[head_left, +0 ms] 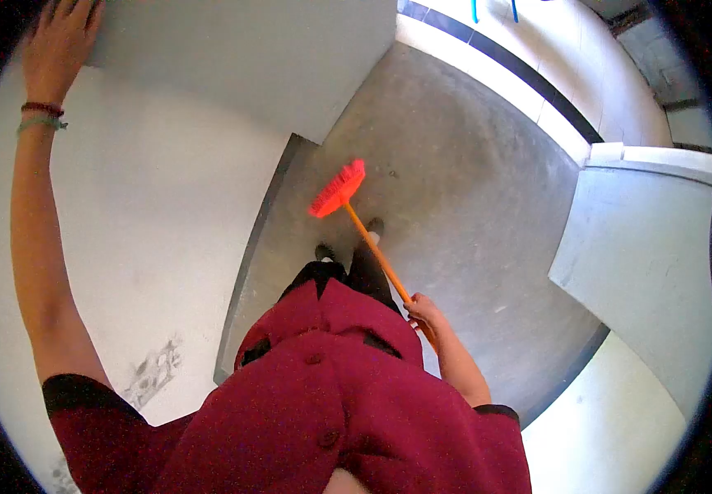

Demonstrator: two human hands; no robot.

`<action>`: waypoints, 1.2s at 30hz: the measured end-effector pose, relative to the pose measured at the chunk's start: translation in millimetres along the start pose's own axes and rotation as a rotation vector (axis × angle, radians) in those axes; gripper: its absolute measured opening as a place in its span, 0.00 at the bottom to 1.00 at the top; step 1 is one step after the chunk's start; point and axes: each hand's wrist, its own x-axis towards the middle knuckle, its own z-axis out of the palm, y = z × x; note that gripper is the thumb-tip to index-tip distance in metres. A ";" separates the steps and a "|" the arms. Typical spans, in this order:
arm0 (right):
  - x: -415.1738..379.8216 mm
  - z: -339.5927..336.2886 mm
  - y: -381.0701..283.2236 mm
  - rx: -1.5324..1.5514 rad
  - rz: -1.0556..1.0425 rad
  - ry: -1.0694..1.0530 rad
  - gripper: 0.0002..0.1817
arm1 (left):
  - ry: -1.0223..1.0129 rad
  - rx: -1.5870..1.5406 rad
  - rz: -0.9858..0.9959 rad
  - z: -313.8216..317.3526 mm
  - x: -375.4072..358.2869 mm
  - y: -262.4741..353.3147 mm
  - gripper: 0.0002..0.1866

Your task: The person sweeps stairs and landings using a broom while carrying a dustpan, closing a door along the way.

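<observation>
My right hand (424, 313) is wrapped around the orange handle (378, 253) of a broom, down by my right hip. The broom's bright red-orange bristle head (339, 189) is over the grey floor, just ahead of my shoes. Up at the far left, my left arm is stretched out and my left hand (58, 49) has its fingers extended, overlapping the edge of a grey panel (208, 58). Two thin bands circle that wrist. The fingertips run up to the dark rim of the view.
A white wall (142, 214) with scuff marks runs along the left, with a dark skirting strip at its foot. Ahead, a white step with a black stripe (537, 86) borders a tiled floor. A pale wall (644, 239) juts in at the right.
</observation>
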 end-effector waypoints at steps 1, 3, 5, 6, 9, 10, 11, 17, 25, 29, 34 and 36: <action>6.0 2.2 3.5 -0.018 0.002 -0.003 0.16 | -0.022 0.017 0.000 2.5 -0.7 -4.5 0.18; 17.7 5.3 3.9 -0.067 0.020 -0.017 0.18 | -0.059 0.041 -0.016 -4.6 -6.2 -5.8 0.20; 18.4 8.6 -2.1 -0.134 -0.014 0.009 0.17 | -0.049 -0.099 -0.136 -20.1 -6.8 4.8 0.20; 19.8 11.5 -6.0 -0.179 -0.049 0.032 0.16 | -0.067 -0.092 -0.153 -26.2 -14.2 13.5 0.20; 35.4 22.3 -10.6 -0.520 -0.266 0.279 0.16 | -0.283 -0.525 -0.164 -33.2 -78.6 63.2 0.19; 47.9 25.2 -5.4 -0.549 -0.267 0.276 0.16 | -0.304 -0.579 -0.227 -32.0 -113.6 89.5 0.17; 64.8 27.4 6.9 -0.612 -0.361 0.338 0.17 | -0.389 -0.730 -0.176 -43.5 -139.4 110.7 0.18; 19.9 55.6 -89.0 -0.295 -0.232 0.316 0.19 | -1.208 -1.085 -0.523 -152.3 -382.8 244.2 0.13; 61.3 89.0 -86.2 -0.612 -0.213 0.280 0.21 | -1.783 -1.386 -1.379 -404.8 -602.4 433.3 0.16; 31.1 99.0 21.9 -0.577 0.005 0.113 0.21 | -1.519 -1.261 -1.878 -452.3 -638.2 488.9 0.18; -42.6 91.2 27.0 -0.565 0.094 0.004 0.20 | -1.441 -1.058 -2.043 -436.1 -650.5 533.6 0.21; -59.1 82.8 15.0 -0.363 0.151 0.014 0.20 | -1.497 -1.006 -2.165 -423.7 -650.4 541.0 0.24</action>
